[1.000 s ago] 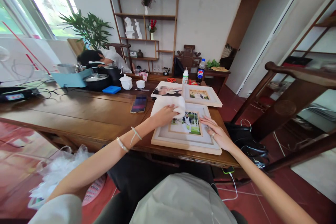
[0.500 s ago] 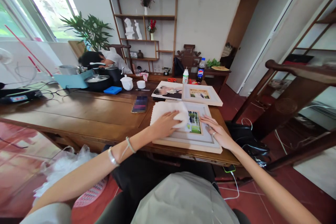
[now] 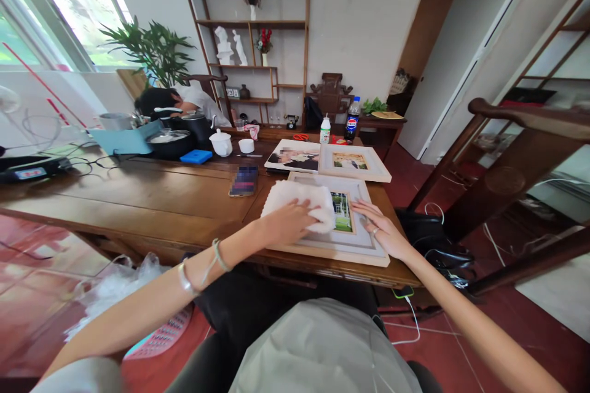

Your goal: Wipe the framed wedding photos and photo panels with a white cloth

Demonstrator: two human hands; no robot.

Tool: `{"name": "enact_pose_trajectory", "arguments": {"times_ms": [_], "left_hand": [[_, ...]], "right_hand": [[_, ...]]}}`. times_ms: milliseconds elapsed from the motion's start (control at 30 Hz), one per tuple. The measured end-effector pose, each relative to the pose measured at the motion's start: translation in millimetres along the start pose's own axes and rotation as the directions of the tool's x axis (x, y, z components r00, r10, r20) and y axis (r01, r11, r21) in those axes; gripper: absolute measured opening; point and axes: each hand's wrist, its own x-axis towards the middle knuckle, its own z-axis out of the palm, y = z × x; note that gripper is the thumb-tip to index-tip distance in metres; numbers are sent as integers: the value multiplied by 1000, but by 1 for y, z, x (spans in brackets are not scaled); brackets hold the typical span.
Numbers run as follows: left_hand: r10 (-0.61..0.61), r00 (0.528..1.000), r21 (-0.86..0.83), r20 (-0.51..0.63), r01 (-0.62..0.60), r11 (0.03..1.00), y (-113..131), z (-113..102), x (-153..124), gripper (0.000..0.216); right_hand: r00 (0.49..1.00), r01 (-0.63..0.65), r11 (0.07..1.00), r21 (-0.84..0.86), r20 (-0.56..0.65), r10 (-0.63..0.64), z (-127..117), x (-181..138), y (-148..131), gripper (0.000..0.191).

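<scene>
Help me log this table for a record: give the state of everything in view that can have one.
Near frame, flat, face up, partly covered
White cloth, rumpled, lying across it
Left hand, on the cloth
Right hand, on the near frame
Far frame, flat, face up
Phone, flat, screen blurred
Cola bottle, upright, capped
White pot, lid on

A short, pale sleeve (image 3: 78, 376) covers the left upper arm. Two bracelets circle the left forearm: a smooth, shiny silver bangle (image 3: 185, 280) and, nearer the wrist, a pale cord band (image 3: 220, 256) with a thin loose tail. The right hand (image 3: 385, 232) wears a slim ring (image 3: 375, 231). The top (image 3: 322, 350) is light grey, softly creased; the trousers (image 3: 196, 365) are dark.
</scene>
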Motion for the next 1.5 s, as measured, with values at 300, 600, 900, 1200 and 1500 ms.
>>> {"name": "enact_pose_trajectory", "arguments": {"times_ms": [300, 600, 900, 1200, 1500], "left_hand": [[-21, 990, 25, -137, 24, 999, 50, -1, -26, 30], [-226, 958, 82, -179, 243, 966, -45, 35, 53, 33], [-89, 992, 38, -86, 93, 995, -16, 20, 53, 29], [84, 987, -56, -140, -92, 994, 81, -30, -1, 31], [-223, 974, -28, -35, 222, 975, 6, 22, 66, 41]], "right_hand": [[999, 36, 999, -20, 37, -35, -3, 0, 3, 40], [997, 59, 998, -35, 58, -57, -4, 0, 6, 40], [1000, 17, 999, -29, 25, -16, -1, -1, 6, 46], [999, 36, 998, -44, 5, -36, -2, -2, 9, 46], [997, 70, 996, -46, -6, -70, 0, -1, 8, 39]]}}
